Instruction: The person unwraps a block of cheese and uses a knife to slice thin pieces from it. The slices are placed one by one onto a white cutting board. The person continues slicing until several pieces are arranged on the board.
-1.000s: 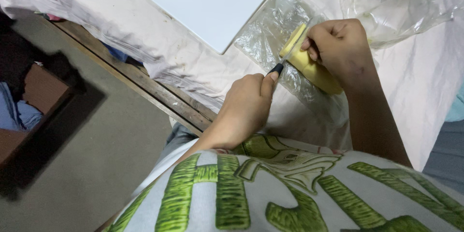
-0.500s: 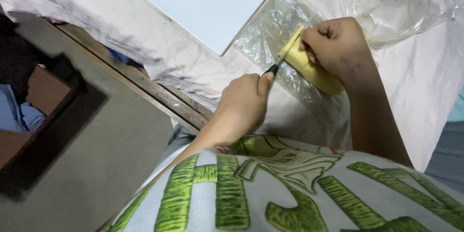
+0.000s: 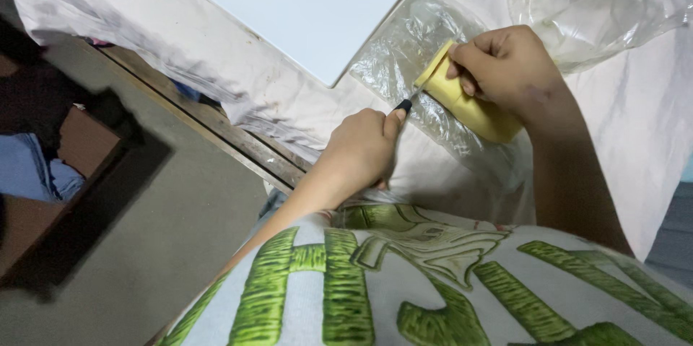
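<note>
A crinkled clear plastic bag (image 3: 433, 111) lies flat on the cloth at centre right of the frame, and a second clear bag (image 3: 577, 14), puffed up and wrinkled, sits in the upper right corner, well apart from it.

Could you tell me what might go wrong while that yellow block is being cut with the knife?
1. The right hand grips the yellow block with fingertips close to where the knife meets it; a slip could nick them.
2. The block lies on a crinkled clear plastic sheet over loose white cloth, so it may slide under pressure.
3. The left hand holds the knife near the blade, leaving little margin.
</note>
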